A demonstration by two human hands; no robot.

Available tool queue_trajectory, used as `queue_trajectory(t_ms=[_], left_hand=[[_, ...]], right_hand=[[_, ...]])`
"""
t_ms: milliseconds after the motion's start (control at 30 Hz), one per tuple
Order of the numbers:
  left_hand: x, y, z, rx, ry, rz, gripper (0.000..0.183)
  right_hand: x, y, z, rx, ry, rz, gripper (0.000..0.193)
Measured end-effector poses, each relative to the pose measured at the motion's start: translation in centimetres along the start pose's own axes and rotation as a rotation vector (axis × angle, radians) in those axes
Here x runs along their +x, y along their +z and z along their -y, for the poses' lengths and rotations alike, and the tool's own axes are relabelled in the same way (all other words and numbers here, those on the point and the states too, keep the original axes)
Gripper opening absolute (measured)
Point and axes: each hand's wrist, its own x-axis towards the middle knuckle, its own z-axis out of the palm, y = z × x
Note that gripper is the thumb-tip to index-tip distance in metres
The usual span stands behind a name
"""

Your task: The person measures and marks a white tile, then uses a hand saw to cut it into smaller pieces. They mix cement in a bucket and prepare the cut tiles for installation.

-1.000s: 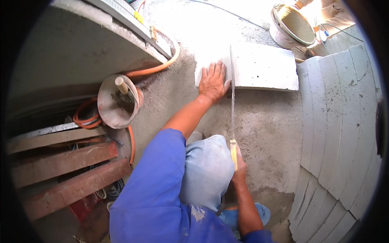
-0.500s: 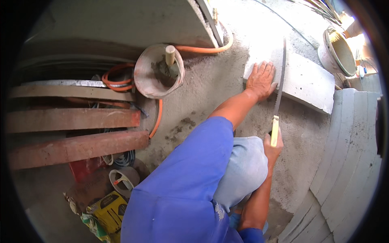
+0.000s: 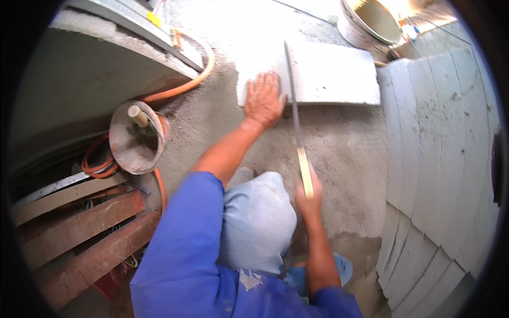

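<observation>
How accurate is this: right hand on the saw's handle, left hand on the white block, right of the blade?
One slip: the head view shows the left hand left of the blade. It is on the white block, and the right hand holds the handle.

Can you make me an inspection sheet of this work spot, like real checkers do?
Surface: rough grey floor, with a darker patch near the bottom.
Things in use: handsaw lying across a white block; cut depth unclear.
Clutter: bucket with a wooden stick; reddish beams on the left.
Hands: left hand flat on the block; right hand gripping the handsaw.
Cables: thin dark cable at top; orange hose.
Surroundings: grey slabs stacked right; second bucket upper right.
</observation>
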Motion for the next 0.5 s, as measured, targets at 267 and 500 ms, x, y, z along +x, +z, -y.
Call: queue_trajectory(t_ms=[267, 500], left_hand=[[0.5, -1.1, 0.2, 0.056, 0.013, 0.031, 0.069], [-0.1, -0.3, 1.1, 0.108, 0.046, -0.036, 0.069]], right_hand=[[-9.3, -1.1, -2.3, 0.005, -0.061, -0.020, 0.056], [3.2, 2.5, 0.4, 0.116, -0.001, -0.047, 0.051]])
